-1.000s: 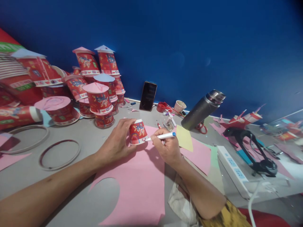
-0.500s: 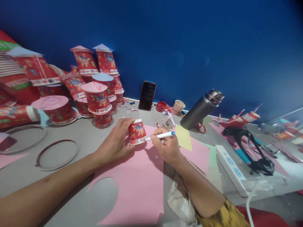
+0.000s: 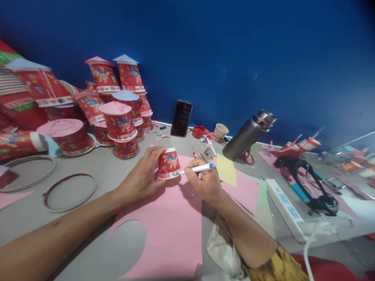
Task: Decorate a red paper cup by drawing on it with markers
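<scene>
My left hand (image 3: 148, 171) grips a red printed paper cup (image 3: 169, 160) from its left side. The cup is upside down, its white rim low and bearing small dark marks. Pinched in the fingers of my right hand (image 3: 206, 183) is a white marker (image 3: 197, 168) with a blue end. Its tip meets or nearly meets the cup's rim band on the right. Beneath both hands lies a sheet of pink paper (image 3: 175, 218) with a round piece cut from its left edge.
Stacked red cups with paper cone tops (image 3: 118, 121) stand at the left, near two rings (image 3: 70, 191). A phone (image 3: 181, 118) leans against the blue wall. A dark thermos (image 3: 249, 134) tilts beside scissors. Further right are a power strip (image 3: 285, 208) and a black strapped device (image 3: 307, 183).
The view has shifted very slightly. Both hands keep their hold on the cup and marker, and the marker tip stays at the rim band.
</scene>
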`<state>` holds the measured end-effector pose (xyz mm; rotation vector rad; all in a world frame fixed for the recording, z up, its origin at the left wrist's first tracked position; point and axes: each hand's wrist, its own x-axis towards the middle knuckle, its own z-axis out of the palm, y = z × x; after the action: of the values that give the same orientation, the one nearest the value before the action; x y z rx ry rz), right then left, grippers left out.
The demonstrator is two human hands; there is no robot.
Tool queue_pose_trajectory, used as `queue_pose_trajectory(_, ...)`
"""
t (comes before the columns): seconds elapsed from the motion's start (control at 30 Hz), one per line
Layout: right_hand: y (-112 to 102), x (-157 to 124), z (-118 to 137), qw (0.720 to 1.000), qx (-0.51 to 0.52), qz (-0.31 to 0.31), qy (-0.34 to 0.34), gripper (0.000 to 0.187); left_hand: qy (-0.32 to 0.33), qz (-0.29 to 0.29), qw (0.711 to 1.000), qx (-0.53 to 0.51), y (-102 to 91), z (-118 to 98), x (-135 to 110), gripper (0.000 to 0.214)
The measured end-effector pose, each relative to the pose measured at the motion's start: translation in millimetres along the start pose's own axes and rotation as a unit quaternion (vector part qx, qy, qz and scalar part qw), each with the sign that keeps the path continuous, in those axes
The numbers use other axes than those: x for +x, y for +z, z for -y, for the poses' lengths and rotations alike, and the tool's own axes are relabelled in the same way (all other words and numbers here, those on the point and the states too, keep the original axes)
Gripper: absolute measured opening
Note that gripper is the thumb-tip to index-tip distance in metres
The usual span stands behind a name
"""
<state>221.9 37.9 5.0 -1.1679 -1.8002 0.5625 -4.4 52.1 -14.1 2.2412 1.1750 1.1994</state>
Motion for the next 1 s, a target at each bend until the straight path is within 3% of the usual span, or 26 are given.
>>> queue_pose_trajectory(0.57, 5.4, -5.6, 2.0, 0.999, 0.037, 0.009, -0.001, 0.019, -0.031, 0.003, 0.999, 0.004, 1.2, -1.7, 0.6, 0.066)
queue_pose_trajectory(1.0, 5.9, -5.9, 3.6, 0.999, 0.042, 0.003, 0.008, 0.017, 0.004, -0.002, 1.0, 0.009, 0.8, -0.3, 0.8, 0.062)
